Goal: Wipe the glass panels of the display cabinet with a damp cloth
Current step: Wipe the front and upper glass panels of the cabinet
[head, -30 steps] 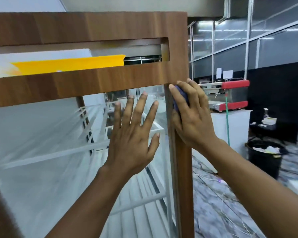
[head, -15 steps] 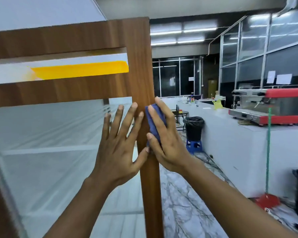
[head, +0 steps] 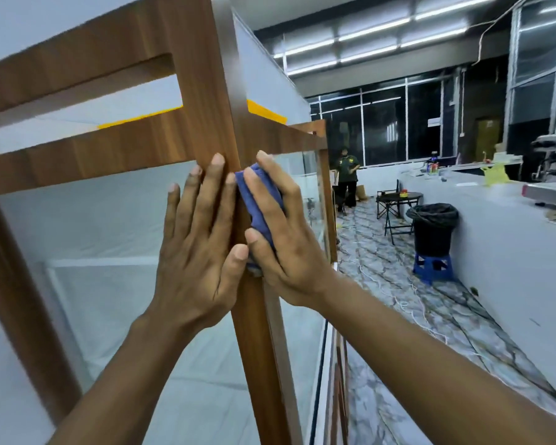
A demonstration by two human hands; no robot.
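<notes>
The display cabinet has a brown wooden frame [head: 257, 348] and glass panels. My left hand [head: 196, 248] lies flat with fingers spread on the front glass panel [head: 109, 236], its fingertips reaching the wooden corner post. My right hand [head: 280, 232] presses a folded blue cloth [head: 257, 203] against the side of that corner post, at the near edge of the side glass panel [head: 308, 194]. Most of the cloth is covered by my fingers.
A white counter [head: 495, 245] runs along the right with a black bin [head: 434, 229] on a blue stool [head: 432, 268]. A person [head: 345, 178] stands far back beside a small black table [head: 397, 200]. Cables lie over the marble floor [head: 398, 300].
My view has swung right around the cabinet corner, bringing the side panel into sight. Both hands stay close together at the corner post, the right one still on the cloth.
</notes>
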